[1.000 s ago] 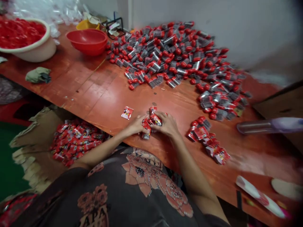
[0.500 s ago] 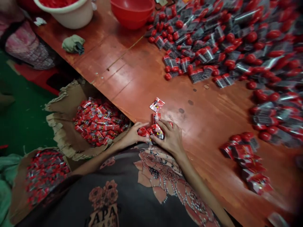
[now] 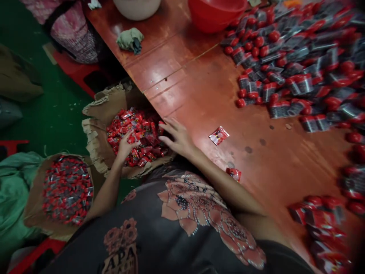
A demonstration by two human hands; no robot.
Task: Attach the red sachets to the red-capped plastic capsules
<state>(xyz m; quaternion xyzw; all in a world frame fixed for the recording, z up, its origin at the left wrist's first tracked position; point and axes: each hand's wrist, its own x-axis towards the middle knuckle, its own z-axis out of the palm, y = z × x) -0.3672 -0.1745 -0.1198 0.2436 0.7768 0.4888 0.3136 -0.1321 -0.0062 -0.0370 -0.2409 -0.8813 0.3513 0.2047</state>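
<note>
Inside a torn-edged cardboard box (image 3: 98,152), beside the table's edge, small red packets (image 3: 135,158) are heaped. Over the heap, the left hand (image 3: 125,146) is held open, thumb and fingers parted. At the box's table side, the right hand (image 3: 178,139) is held with fingers spread; red wrapping is seen by its fingertips, but contact cannot be told.

On the reddish-brown table (image 3: 194,99), one flat packet (image 3: 219,136) is laid alone; a second packet (image 3: 234,174) is seen just beside the right forearm. Farther right, a cluster of red packets (image 3: 322,219) is noted, blurred. Beyond, red-ended clear pieces (image 3: 302,82) are piled. Toward the far side, a red bowl (image 3: 216,15) and a crumpled cloth (image 3: 129,39) are placed. Left of the heap, another box (image 3: 32,209) is filled with red-and-dark pieces (image 3: 68,190); against it, green fabric (image 3: 17,190) is bunched.
</note>
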